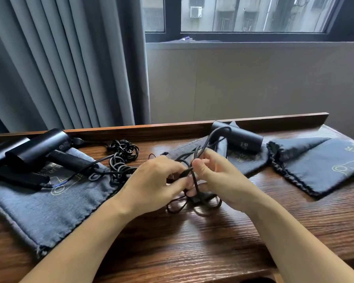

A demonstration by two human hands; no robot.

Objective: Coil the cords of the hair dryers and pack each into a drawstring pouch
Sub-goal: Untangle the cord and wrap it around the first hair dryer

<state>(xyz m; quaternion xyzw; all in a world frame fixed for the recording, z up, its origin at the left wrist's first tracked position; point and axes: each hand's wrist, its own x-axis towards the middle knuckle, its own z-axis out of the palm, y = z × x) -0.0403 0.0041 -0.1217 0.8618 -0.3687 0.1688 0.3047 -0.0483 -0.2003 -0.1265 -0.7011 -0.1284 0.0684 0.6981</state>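
Observation:
At the middle of the wooden table [192,242], my left hand [153,180] and my right hand [215,176] both pinch a black cord [198,193]. Loops of it hang below my fingers onto the table. The cord runs up to a black hair dryer [238,137] lying at the back on a dark grey pouch [247,160]. Two more black hair dryers [37,148] lie at the left on another grey pouch [49,207], their cords in a tangle [122,156]. A third pouch [319,164] lies at the right.
A raised wooden ledge [172,127] runs along the table's back edge. Grey curtains [59,64] hang behind on the left; a wall and window [253,15] are behind on the right.

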